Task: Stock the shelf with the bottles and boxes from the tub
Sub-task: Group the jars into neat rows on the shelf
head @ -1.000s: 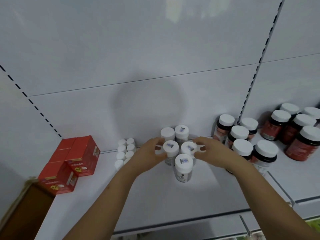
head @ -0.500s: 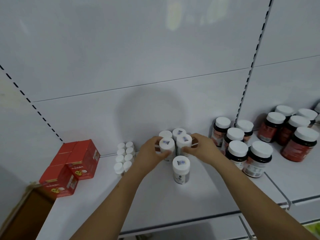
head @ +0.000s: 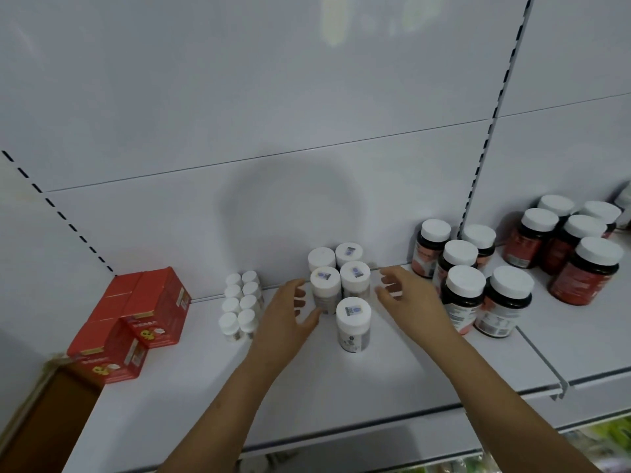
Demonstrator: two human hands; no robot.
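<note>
Several white-capped bottles (head: 355, 279) stand in a tight cluster against the back wall of the white shelf (head: 375, 377), with one more bottle (head: 353, 323) alone in front. My left hand (head: 286, 315) is beside the cluster's left side, fingers loosely curled, its thumb near the front-left bottle (head: 325, 293). My right hand (head: 406, 297) hovers just right of the cluster with fingers spread, holding nothing. The tub is out of sight.
Red boxes (head: 143, 312) are stacked at the shelf's left end, above a brown carton (head: 44, 414). Small white bottles (head: 240, 303) stand in two rows left of my hands. Dark jars with white lids (head: 478, 285) fill the right side, more beyond the upright (head: 573, 247).
Both hands held the two middle bottles and pushed them back against the rear pair. They have now let go and drawn slightly apart from the cluster.
</note>
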